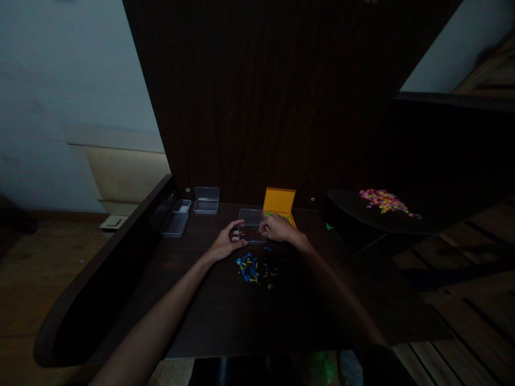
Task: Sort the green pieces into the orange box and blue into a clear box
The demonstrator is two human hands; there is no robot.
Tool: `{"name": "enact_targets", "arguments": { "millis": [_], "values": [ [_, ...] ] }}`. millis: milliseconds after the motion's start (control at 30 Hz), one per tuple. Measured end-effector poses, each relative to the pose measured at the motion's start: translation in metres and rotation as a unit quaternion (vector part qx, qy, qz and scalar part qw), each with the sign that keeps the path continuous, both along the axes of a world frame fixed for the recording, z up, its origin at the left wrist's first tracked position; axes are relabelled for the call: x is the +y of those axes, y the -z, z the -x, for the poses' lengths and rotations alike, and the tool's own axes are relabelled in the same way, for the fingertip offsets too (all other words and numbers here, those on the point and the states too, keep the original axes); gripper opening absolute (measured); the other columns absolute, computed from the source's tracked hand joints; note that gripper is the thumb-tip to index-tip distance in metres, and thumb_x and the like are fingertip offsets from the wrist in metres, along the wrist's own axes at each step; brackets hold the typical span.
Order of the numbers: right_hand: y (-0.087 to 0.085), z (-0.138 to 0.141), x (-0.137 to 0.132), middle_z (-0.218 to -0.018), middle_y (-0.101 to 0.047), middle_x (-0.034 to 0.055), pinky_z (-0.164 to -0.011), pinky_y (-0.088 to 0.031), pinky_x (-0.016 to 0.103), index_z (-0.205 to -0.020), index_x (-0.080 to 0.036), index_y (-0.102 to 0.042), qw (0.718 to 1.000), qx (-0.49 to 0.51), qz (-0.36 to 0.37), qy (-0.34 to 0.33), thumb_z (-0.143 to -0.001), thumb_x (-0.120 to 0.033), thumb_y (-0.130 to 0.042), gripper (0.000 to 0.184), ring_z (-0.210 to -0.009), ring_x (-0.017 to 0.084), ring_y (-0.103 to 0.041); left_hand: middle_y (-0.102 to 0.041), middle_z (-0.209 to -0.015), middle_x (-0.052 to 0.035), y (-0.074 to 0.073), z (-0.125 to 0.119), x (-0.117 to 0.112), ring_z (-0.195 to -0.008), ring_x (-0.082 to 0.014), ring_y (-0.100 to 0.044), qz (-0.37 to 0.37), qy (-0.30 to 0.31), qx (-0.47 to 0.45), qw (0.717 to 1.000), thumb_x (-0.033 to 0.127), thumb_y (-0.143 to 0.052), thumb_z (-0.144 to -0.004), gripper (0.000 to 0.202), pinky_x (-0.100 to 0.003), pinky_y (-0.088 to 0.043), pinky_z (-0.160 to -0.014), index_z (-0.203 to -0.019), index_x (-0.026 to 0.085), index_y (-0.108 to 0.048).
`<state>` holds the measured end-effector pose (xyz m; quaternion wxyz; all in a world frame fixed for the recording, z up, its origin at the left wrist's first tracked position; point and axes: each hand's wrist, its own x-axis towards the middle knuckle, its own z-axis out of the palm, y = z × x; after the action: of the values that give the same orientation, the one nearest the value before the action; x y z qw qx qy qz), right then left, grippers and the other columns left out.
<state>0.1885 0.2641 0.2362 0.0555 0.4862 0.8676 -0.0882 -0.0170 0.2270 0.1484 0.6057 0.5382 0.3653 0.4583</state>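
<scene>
An open clear plastic box (251,216) stands near the middle of the dark desk, with small dark-red pieces (250,234) in its base. My left hand (225,243) grips the box's left side, thumb at the front corner and fingers behind. Over the box's right side, my right hand (277,228) is closed in a pinch; whatever its fingertips hold is hidden. Just in front lies a loose scatter of small blue and yellow pieces (250,268). Behind my right hand an orange-yellow box (280,200) has its lid raised, with bright green bits partly visible inside.
Two more clear boxes stand at the back left, an open one (206,206) and another (175,223) by the desk's raised side panel (108,268). A pink and yellow heap (384,201) lies on a dark ledge (350,206) to the right. A tall wooden panel (273,96) rises behind.
</scene>
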Motion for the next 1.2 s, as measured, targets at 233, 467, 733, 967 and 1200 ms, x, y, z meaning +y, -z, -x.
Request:
{"name": "enact_targets", "arguments": {
  "millis": [233,467,733,967,1200],
  "values": [
    [0.003,0.003,0.000,-0.090,-0.071,0.0041,-0.064,-0.038,0.023,-0.090,-0.024,-0.074,1.000,-0.016,0.015,-0.008,-0.080,-0.023,-0.061,0.017,-0.087,0.019,-0.063,-0.058,-0.120,-0.0098,0.000,0.000,0.000,-0.089,-0.0132,-0.061,-0.001,-0.007,0.006,1.000,0.020,-0.081,-0.059,0.074,-0.029,-0.052,-0.081,-0.126,0.020,-0.050],
    [0.004,0.006,-0.001,-0.092,-0.070,0.0070,-0.064,-0.037,0.024,-0.092,-0.022,-0.072,0.999,-0.042,0.003,0.025,-0.082,-0.026,-0.060,0.017,-0.088,0.020,-0.063,-0.061,-0.110,-0.0077,0.001,0.000,0.001,-0.086,-0.0127,-0.062,0.006,-0.008,0.007,1.000,0.019,-0.081,-0.059,0.076,-0.029,-0.052,-0.080,-0.127,0.019,-0.049],
    [0.008,0.007,-0.003,-0.099,-0.068,0.0067,-0.066,-0.037,0.024,-0.099,-0.023,-0.069,0.999,-0.040,-0.006,0.023,-0.083,-0.025,-0.056,0.021,-0.089,0.020,-0.062,-0.062,-0.105,-0.0064,0.000,0.000,0.000,-0.087,-0.0139,-0.062,-0.006,-0.006,0.010,1.000,0.020,-0.081,-0.061,0.073,-0.030,-0.052,-0.081,-0.127,0.019,-0.049],
    [0.005,0.008,-0.005,-0.096,-0.068,0.0068,-0.064,-0.036,0.024,-0.097,-0.021,-0.069,0.999,-0.020,-0.022,0.040,-0.082,-0.020,-0.053,0.021,-0.085,0.019,-0.061,-0.063,-0.102,-0.0057,0.003,0.000,0.002,-0.088,-0.0145,-0.062,0.001,0.002,0.009,1.000,0.021,-0.081,-0.061,0.076,-0.031,-0.051,-0.083,-0.129,0.019,-0.047],
    [-0.006,-0.009,-0.018,-0.073,-0.065,0.0005,-0.057,-0.030,0.022,-0.088,-0.020,-0.071,0.996,0.090,0.005,-0.023,-0.078,-0.015,-0.056,0.018,-0.064,0.012,-0.053,-0.063,-0.103,-0.0055,0.002,0.000,0.001,-0.089,-0.0142,-0.062,0.004,0.000,0.005,1.000,0.020,-0.080,-0.062,0.076,-0.030,-0.051,-0.083,-0.129,0.018,-0.046]
  ]
}}
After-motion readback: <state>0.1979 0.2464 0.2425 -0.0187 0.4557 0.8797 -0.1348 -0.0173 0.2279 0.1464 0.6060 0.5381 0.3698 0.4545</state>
